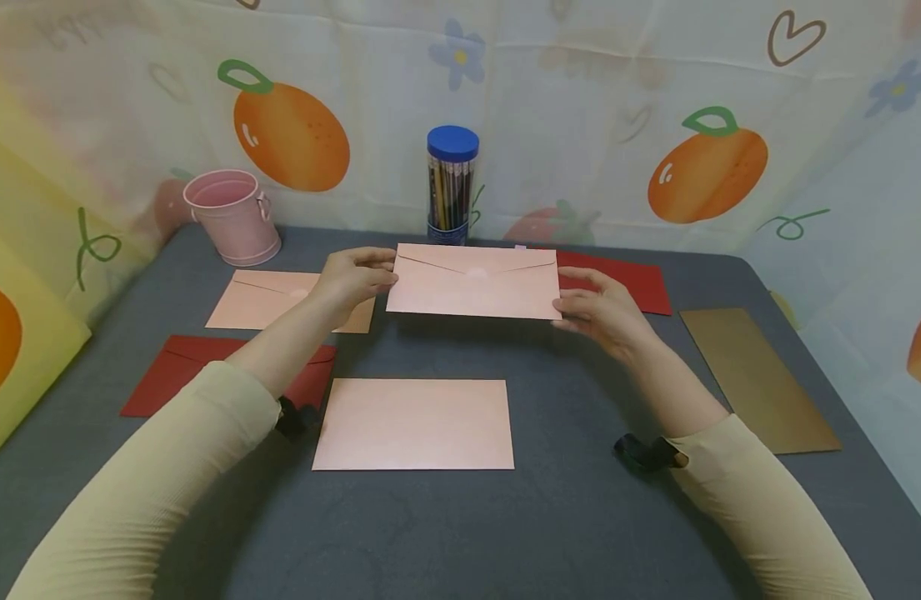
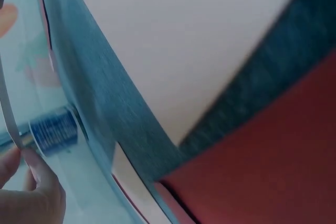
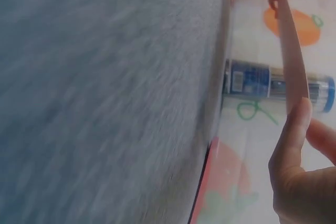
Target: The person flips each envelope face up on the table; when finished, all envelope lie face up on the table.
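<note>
A pale pink envelope [image 1: 475,292] is held up above the table, its flap side toward the head camera. My left hand [image 1: 352,282] pinches its left edge, and my right hand [image 1: 601,310] pinches the right edge. Seen edge-on in the right wrist view, the envelope [image 3: 294,56] sits between the thumb and fingers of the right hand [image 3: 302,182]. The left wrist view shows the left hand [image 2: 37,192] pinching the thin edge too. Below, a second pink envelope [image 1: 415,425] lies flat on the table with its plain side up.
Flat at the left lie another pink envelope [image 1: 257,300] and a red envelope [image 1: 171,375], partly behind the left arm. A second red envelope [image 1: 625,282] and a brown envelope [image 1: 760,379] lie at right. A pink bucket [image 1: 231,221] and a blue-lidded pencil tub [image 1: 451,183] stand at the back.
</note>
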`<state>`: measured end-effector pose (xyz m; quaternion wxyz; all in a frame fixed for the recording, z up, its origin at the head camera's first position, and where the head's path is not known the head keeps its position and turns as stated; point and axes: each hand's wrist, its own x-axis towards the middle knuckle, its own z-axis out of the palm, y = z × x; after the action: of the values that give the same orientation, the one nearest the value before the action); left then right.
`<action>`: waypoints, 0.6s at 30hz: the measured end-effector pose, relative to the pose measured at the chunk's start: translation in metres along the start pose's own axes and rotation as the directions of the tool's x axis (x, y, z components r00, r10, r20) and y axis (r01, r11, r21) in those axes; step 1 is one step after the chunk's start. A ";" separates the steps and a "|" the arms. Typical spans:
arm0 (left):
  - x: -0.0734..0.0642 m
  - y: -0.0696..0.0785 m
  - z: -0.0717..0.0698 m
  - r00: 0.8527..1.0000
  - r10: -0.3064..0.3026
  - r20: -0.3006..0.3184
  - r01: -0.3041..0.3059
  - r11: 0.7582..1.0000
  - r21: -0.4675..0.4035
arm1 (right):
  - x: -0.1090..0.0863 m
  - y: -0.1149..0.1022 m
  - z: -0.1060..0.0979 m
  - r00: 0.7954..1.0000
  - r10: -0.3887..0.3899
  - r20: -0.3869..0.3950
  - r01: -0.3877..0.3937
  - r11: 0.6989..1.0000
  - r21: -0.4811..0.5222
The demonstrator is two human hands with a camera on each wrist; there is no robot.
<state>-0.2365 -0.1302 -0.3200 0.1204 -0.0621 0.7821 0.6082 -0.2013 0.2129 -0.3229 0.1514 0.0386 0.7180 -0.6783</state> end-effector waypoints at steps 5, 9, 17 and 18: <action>0.005 -0.004 -0.010 0.990 -0.070 0.119 0.064 0.997 0.054 | 0.013 -0.001 0.011 1.000 0.014 -0.004 -0.014 1.000 0.025; 0.010 -0.009 -0.015 0.972 -0.099 0.214 0.066 0.985 0.157 | 0.022 0.000 0.017 0.999 0.033 -0.006 -0.033 0.999 0.002; 0.016 -0.021 -0.009 0.975 -0.091 0.204 0.012 0.933 0.360 | 0.034 0.008 0.023 0.997 0.072 0.012 -0.070 0.995 -0.073; 0.016 -0.022 -0.008 0.976 -0.087 0.199 0.002 0.919 0.394 | 0.035 0.009 0.024 0.997 0.077 0.016 -0.075 0.994 -0.083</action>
<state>-0.2476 -0.1425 -0.3432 0.2271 0.0106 0.8688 0.4398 -0.2289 0.1849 -0.3418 0.1854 0.0531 0.7417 -0.6424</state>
